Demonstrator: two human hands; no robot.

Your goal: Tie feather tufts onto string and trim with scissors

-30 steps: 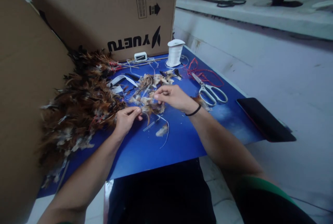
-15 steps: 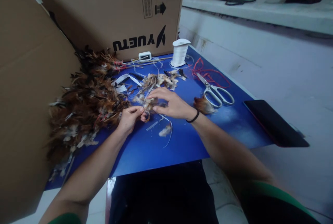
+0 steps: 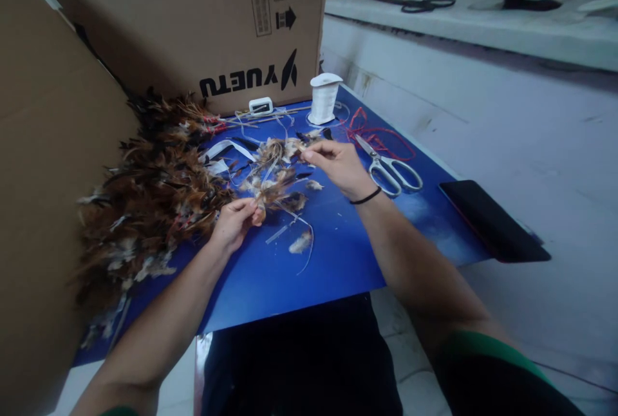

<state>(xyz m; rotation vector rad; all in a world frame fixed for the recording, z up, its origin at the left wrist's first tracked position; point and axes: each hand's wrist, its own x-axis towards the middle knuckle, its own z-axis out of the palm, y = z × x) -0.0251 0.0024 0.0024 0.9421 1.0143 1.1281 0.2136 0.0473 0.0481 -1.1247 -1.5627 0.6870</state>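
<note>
My left hand (image 3: 235, 224) is closed in a pinch on the base of a small bunch of brown feathers (image 3: 274, 189), which fans out to the right above the blue tabletop. Farther back, my right hand (image 3: 340, 168) has its thumb and fingertips pinched together at the edge of a heap of loose, pale and brown feathers (image 3: 273, 151); what lies between the fingertips is too small to make out. Below the left hand's bunch, a thin pale strip of cord (image 3: 309, 255) curls beside a single fluffy feather (image 3: 300, 242).
A large mass of brown feathers (image 3: 159, 197) covers the left side, against cardboard (image 3: 164, 23). A white ribbon spool (image 3: 323, 100), red string (image 3: 381, 136) and scissors (image 3: 393, 168) lie toward the back right. A black phone-like slab (image 3: 492, 219) overhangs the right edge.
My right hand has left the left hand's bunch and reached back and right to the loose feather heap. The left hand keeps its pinch, and the feathers now fan out. The view has shifted slightly.
</note>
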